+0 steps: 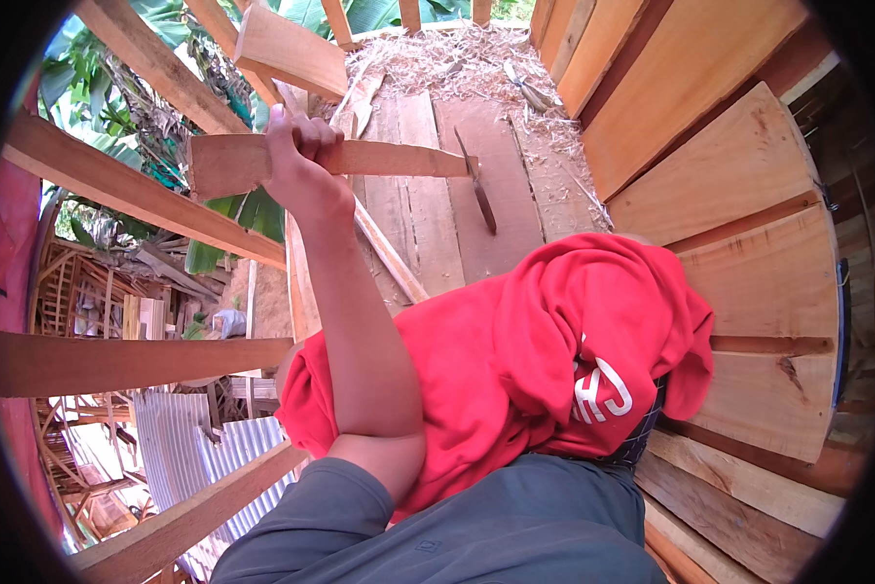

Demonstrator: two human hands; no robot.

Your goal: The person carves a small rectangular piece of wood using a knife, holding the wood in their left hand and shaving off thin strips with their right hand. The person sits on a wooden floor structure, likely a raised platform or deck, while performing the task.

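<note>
My left hand (299,161) is raised in front of me and closed around a short flat wooden board (399,159), which lies level across the view. A dark narrow blade (478,190) shows at the board's right end, over the plank floor (428,234); I cannot tell whether it touches the board. A red hooded garment (554,350) bunches over my right side and hides that arm. My right hand is not visible.
Stacked pale planks (739,224) form a wall on the right. Sloping timber rails (126,185) cross the left, with leaves, corrugated metal sheets (180,433) and a yard far below. Wood shavings (457,58) litter the far floor.
</note>
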